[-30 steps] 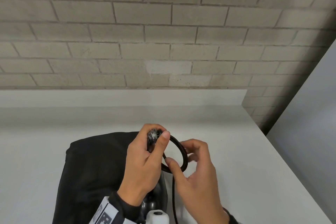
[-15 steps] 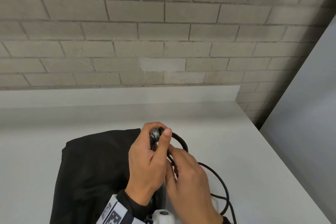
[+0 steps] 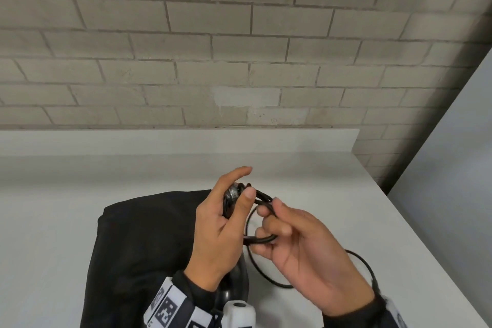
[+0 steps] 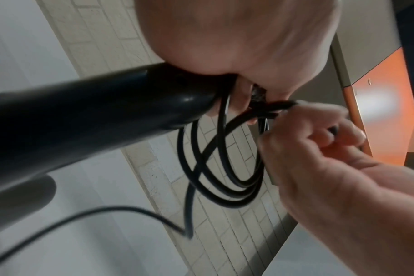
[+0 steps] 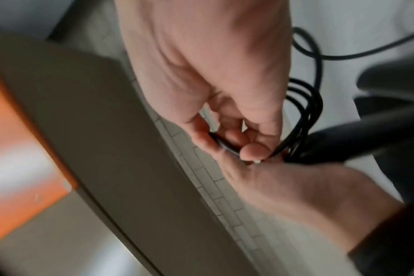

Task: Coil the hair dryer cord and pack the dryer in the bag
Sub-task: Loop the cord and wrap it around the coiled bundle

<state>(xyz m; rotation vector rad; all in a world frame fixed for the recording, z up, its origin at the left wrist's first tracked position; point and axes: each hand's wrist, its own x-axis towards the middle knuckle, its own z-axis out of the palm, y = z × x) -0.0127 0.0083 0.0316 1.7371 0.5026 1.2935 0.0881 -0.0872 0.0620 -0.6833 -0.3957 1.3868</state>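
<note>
Another loop of cord is now being drawn out by the right hand, pinched in its fingers, while the coils and dryer handle stay clenched in the left hand above the black bag on the tabletop, so coiling is judged unfinished.

The head camera is looking forward and down from above, taking in the left hand, the right hand, the white table and the brick wall beyond the fingertips. The left wrist camera is sitting very close, looking up along the palm toward the fingers and the cord. The right wrist camera is facing likewise. All three are sharing the coiled cord between the fingers.
</note>
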